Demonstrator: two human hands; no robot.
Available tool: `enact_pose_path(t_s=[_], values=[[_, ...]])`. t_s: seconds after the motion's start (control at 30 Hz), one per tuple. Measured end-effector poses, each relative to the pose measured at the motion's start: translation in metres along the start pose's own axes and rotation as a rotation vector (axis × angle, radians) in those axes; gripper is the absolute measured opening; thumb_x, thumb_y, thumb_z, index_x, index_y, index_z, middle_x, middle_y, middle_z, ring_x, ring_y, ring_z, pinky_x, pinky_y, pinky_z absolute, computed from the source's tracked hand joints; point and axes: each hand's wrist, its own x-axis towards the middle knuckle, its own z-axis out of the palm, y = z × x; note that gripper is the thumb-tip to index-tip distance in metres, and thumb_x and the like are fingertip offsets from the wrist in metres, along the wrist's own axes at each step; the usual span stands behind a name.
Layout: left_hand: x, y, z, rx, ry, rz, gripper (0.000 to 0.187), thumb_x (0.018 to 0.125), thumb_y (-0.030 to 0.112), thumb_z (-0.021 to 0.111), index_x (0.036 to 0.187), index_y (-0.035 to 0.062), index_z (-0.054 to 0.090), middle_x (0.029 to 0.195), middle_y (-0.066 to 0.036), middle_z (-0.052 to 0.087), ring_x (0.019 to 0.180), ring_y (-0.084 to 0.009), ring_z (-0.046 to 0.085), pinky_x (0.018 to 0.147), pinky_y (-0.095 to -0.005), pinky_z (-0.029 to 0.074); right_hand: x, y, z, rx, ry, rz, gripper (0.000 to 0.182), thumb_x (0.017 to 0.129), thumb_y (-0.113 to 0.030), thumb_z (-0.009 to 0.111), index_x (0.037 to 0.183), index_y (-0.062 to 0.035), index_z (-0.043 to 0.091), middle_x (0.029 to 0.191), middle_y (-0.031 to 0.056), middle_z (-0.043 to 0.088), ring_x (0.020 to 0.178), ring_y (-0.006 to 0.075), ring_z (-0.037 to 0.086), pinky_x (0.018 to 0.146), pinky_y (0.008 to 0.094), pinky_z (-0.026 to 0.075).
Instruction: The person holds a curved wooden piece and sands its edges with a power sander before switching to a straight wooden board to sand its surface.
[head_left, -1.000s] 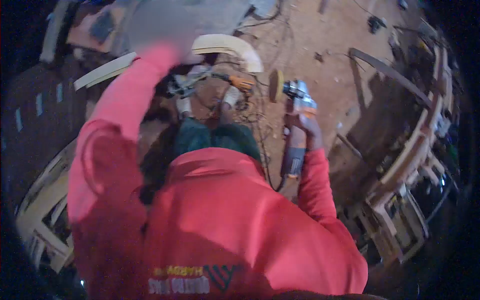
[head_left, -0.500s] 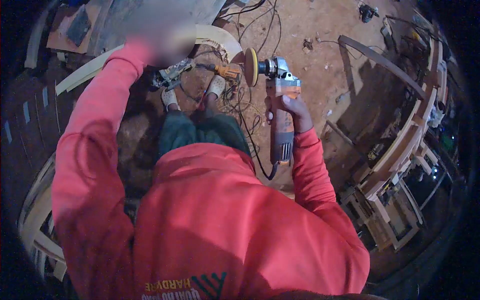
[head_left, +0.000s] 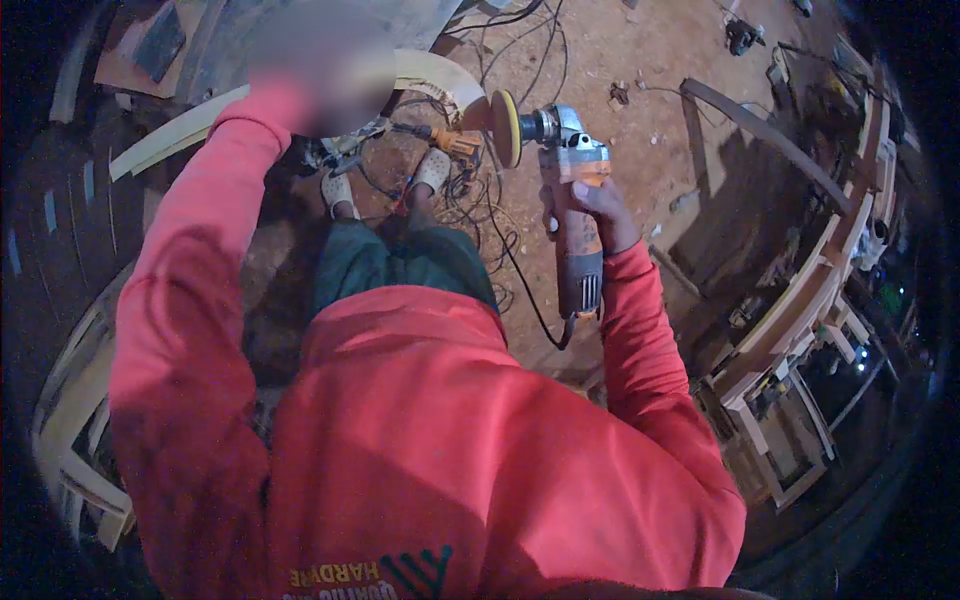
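My right hand (head_left: 612, 218) is wrapped around the body of an orange and grey angle grinder (head_left: 578, 245). A round sanding disc (head_left: 507, 130) with a yellow backing is fitted on its head, facing left. The grinder is held upright in the view, with its cord hanging from the lower end. My left arm reaches forward to a curved pale wooden piece (head_left: 440, 75). A blurred patch covers my left hand (head_left: 290, 105), so its fingers and any hold on the wood cannot be made out. The disc is close to the right end of the curved piece.
An orange power tool (head_left: 455, 143) and tangled cords (head_left: 490, 215) lie on the dirt floor near my feet. To the right stands a long curved wooden frame (head_left: 800, 310). A dark curved board (head_left: 765, 140) lies beside it. More curved wood (head_left: 85, 470) is at left.
My right hand and the grinder have shifted slightly to the right. My left arm stays almost in place by the curved wood.
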Motion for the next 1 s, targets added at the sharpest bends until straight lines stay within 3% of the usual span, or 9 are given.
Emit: enact_pose_path(t_s=[0.07,0.27,0.47,0.77,1.0], values=[[-0.006,0.006,-0.006,0.016,-0.025,-0.005,0.053,0.07,0.043,0.082,0.114,0.0186,0.066,0.116,-0.011,0.065,0.109,-0.0352,0.065,0.091,-0.051,0.056,-0.003,-0.004,0.0,-0.007,-0.028,0.073,0.063,0.081,-0.035,0.077,0.13,-0.0031,0.055,0.103,0.0107,0.068,0.08,0.0216,0.07,0.067,0.0365,0.06],[-0.026,0.016,-0.006,0.076,-0.066,-0.063,0.055,0.07,0.047,0.081,0.117,0.0221,0.067,0.12,-0.008,0.066,0.109,-0.0337,0.066,0.09,-0.0501,0.056,-0.002,-0.01,0.004,-0.078,-0.04,0.033,0.065,0.082,-0.04,0.077,0.129,-0.0015,0.055,0.095,0.0122,0.067,0.069,0.0228,0.068,0.06,0.0349,0.058],[-0.044,0.031,-0.011,0.072,-0.15,-0.137,0.057,0.07,0.049,0.081,0.119,0.0232,0.066,0.118,-0.009,0.066,0.11,-0.0332,0.066,0.091,-0.0497,0.056,-0.004,-0.023,0.003,-0.129,-0.071,0.098,0.064,0.082,-0.037,0.078,0.129,-0.0004,0.056,0.097,0.013,0.067,0.072,0.0233,0.069,0.062,0.0353,0.059],[-0.041,0.022,-0.001,0.018,0.004,-0.04,0.057,0.069,0.046,0.082,0.117,0.0205,0.067,0.122,-0.009,0.065,0.11,-0.0327,0.066,0.091,-0.0477,0.056,-0.014,-0.016,0.001,-0.133,-0.04,0.074,0.061,0.084,-0.037,0.076,0.129,-0.0009,0.056,0.095,0.0117,0.066,0.072,0.0224,0.067,0.063,0.0347,0.057],[-0.008,0.007,-0.005,-0.01,-0.064,0.0,0.055,0.069,0.046,0.083,0.116,0.0213,0.068,0.125,-0.008,0.065,0.112,-0.0327,0.065,0.093,-0.0473,0.056,-0.016,-0.004,0.009,-0.012,0.027,0.041,0.055,0.082,-0.036,0.077,0.122,-0.0029,0.058,0.091,0.0088,0.067,0.071,0.0209,0.068,0.062,0.0355,0.059]])
